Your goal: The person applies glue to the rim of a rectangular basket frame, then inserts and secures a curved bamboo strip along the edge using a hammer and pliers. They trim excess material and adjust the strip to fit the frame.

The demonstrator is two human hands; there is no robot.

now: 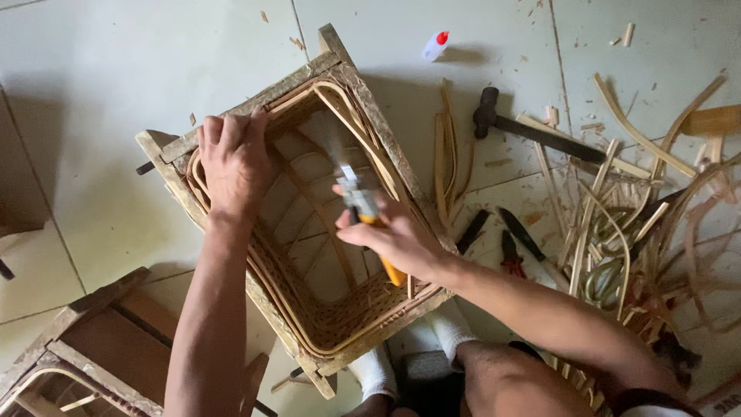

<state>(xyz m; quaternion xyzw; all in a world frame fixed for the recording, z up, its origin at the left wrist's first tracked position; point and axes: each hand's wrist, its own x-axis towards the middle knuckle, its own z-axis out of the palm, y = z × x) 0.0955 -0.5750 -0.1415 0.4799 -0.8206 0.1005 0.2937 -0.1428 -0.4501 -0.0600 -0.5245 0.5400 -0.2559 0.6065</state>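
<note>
While the left hand (234, 158) is clamped palm-down over the far-left rim of the woven basket frame (386, 150), fingers curled onto the wooden edge and the bent cane strips just inside it, the right hand (394, 239) sits a bit lower and to the right, closed around an orange-handled tool (363, 208) whose metal head pokes up and away from the person, into the open middle of the frame. So the frame lies right under both hands, long axis running diagonally from upper right down to lower left, and the tool tip is nearer the right-hand wall than the left one. Honestly can't tell what kind of tool it is, the head is blurred and half the handle is buried in the fist. Further right on the floor there's a hammer (532, 131), some red-handled pliers (511, 259), then a messy pile of cane strips (641, 224) running out of view. Up top sits a small white bottle with a red cap (435, 45). Another wooden frame (85, 347) is cut off at the bottom left.
</note>
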